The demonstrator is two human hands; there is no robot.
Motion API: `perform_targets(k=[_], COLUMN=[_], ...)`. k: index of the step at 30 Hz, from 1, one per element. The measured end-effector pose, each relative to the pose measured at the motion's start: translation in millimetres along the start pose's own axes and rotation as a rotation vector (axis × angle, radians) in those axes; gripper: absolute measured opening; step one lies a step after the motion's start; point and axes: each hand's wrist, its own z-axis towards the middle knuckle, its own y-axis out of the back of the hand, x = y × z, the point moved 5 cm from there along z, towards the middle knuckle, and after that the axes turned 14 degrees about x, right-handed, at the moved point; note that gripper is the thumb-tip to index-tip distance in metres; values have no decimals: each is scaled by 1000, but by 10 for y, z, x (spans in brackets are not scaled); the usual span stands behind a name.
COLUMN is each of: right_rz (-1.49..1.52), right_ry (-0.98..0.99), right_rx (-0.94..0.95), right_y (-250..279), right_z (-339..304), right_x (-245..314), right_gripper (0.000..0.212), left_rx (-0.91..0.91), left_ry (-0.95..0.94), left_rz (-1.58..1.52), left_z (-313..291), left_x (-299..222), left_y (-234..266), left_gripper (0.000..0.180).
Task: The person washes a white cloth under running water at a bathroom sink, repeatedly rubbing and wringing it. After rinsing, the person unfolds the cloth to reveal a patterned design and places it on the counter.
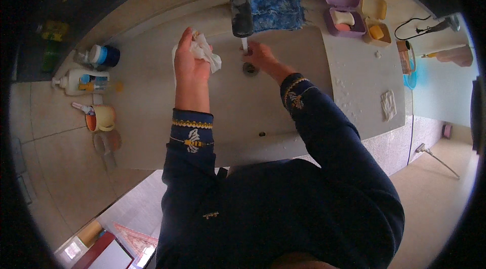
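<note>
My left hand [188, 66] is closed on a crumpled white tissue or thin cloth [206, 52] above the left part of the grey sink [228, 112]. From the dark faucet [240, 8] a thin water stream [245, 44] runs down. My right hand [264, 60] reaches to that stream from the right, its fingers curled together in the water. Whatever those fingers hold, if anything, is too small to make out. Just below the right hand lies the round drain [249, 69].
Behind the faucet lies a blue patterned cloth [277, 12]. A purple soap box [346, 23] and a yellow soap box [377, 33] stand open at the back right, near a folded white tissue [388, 105]. At left are a white bottle [81, 81] and a mug [103, 118].
</note>
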Motion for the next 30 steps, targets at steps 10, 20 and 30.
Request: perform_targets(k=[10,20,30], right_rz=[1385,-264,808], right_ry=[-125,273,0], right_rx=[-45,16,141], right_y=[-347,-74,-26], right_z=[76,-44,-115], right_x=[-140,450,493], right_gripper=[20,24,33], left_rx=[-20,37,0], left_ry=[2,16,10], left_rz=[-10,-22,-26], left_z=[-19,76,43], left_x=[15,63,69], left_y=[-19,21,10], left_gripper=[44,36,33])
